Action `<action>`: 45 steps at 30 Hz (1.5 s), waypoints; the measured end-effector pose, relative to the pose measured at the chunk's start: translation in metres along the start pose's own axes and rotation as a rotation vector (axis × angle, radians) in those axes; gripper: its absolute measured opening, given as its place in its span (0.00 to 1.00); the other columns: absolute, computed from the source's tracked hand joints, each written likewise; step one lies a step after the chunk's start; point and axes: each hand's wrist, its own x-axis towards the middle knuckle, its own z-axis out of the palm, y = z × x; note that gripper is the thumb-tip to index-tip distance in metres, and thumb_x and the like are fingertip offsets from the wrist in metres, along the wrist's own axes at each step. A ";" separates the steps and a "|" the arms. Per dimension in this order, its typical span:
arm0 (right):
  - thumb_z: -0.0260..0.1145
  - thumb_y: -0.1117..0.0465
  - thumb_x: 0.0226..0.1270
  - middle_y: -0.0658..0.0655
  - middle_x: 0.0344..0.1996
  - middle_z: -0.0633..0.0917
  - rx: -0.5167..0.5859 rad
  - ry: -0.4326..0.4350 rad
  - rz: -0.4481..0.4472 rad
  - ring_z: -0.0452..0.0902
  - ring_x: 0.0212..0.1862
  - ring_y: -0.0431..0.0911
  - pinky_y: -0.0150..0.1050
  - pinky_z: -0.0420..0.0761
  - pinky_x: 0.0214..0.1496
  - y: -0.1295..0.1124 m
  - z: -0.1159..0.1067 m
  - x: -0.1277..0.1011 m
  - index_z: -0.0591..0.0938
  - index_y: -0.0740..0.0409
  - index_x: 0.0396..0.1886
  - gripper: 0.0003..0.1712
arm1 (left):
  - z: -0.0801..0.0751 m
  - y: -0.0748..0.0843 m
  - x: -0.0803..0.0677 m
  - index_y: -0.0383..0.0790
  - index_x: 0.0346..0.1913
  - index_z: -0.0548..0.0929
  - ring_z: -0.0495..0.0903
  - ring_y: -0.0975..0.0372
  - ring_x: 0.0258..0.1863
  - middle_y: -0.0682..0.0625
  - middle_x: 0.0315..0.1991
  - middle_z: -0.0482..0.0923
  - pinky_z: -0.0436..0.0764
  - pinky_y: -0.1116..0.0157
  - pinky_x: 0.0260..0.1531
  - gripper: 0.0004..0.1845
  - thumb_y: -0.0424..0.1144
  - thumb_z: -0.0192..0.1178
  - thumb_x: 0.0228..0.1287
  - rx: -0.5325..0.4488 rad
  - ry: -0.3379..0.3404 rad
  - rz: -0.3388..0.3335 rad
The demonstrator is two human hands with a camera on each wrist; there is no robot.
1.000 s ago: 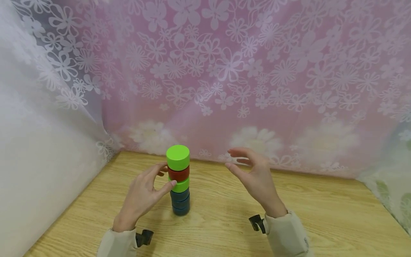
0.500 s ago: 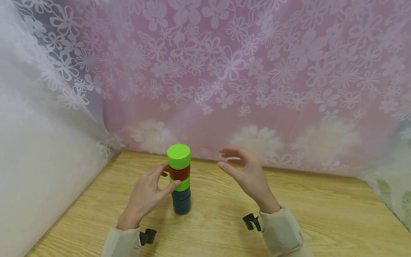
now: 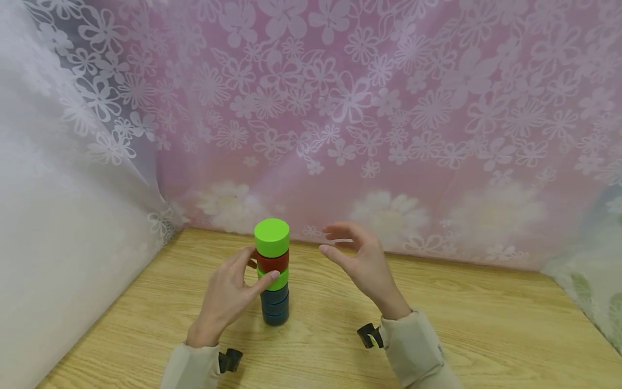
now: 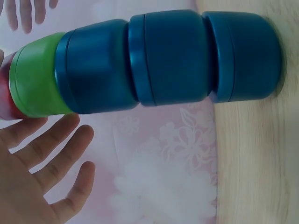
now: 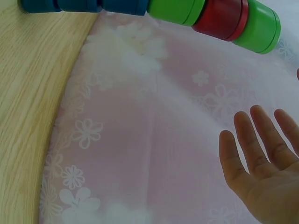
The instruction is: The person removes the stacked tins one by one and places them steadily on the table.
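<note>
A tower of round blocks stands upright on the wooden table (image 3: 316, 356). Three dark blue blocks (image 3: 275, 308) form its base, topped by a green block (image 3: 280, 280), a red block (image 3: 273, 264) and another green block (image 3: 272, 237). My left hand (image 3: 225, 300) is at the tower's left side, its thumb in front of the lower green block and its fingers partly hidden behind. In the left wrist view, loosely spread fingers (image 4: 70, 161) lie right at the green block's edge. To the right of the tower, my right hand (image 3: 364, 265) hovers with relaxed fingers and holds nothing.
A pink flowered cloth (image 3: 311, 108) hangs behind the table's back edge. White cloth (image 3: 73, 216) bounds the left side, and a pale leaf-patterned cloth (image 3: 593, 286) the right. Black wrist mounts (image 3: 230, 360) stick out at the beige sleeves (image 3: 413, 346).
My right hand has moved left, closer to the tower. My left hand has shifted slightly right, so its thumb reaches farther across the lower green block. The tower stays standing in place.
</note>
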 end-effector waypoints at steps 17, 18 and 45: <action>0.74 0.65 0.65 0.57 0.52 0.84 0.015 -0.067 0.047 0.81 0.53 0.51 0.51 0.79 0.58 -0.009 0.026 0.016 0.83 0.61 0.55 0.20 | 0.003 0.002 0.001 0.36 0.61 0.79 0.83 0.59 0.40 0.48 0.44 0.84 0.80 0.59 0.34 0.26 0.45 0.72 0.64 -0.041 0.033 0.026; 0.74 0.65 0.65 0.56 0.52 0.84 0.016 -0.073 0.046 0.81 0.54 0.52 0.50 0.79 0.58 -0.010 0.028 0.017 0.83 0.61 0.55 0.20 | 0.003 0.002 0.001 0.36 0.61 0.79 0.83 0.59 0.40 0.48 0.44 0.84 0.80 0.59 0.34 0.26 0.45 0.72 0.64 -0.042 0.032 0.023; 0.77 0.63 0.62 0.57 0.56 0.82 -0.011 -0.157 0.042 0.79 0.57 0.51 0.52 0.78 0.59 -0.022 0.056 0.027 0.76 0.61 0.66 0.34 | 0.002 -0.001 0.002 0.39 0.59 0.81 0.83 0.61 0.36 0.50 0.39 0.85 0.77 0.65 0.28 0.24 0.42 0.73 0.64 -0.065 0.029 0.041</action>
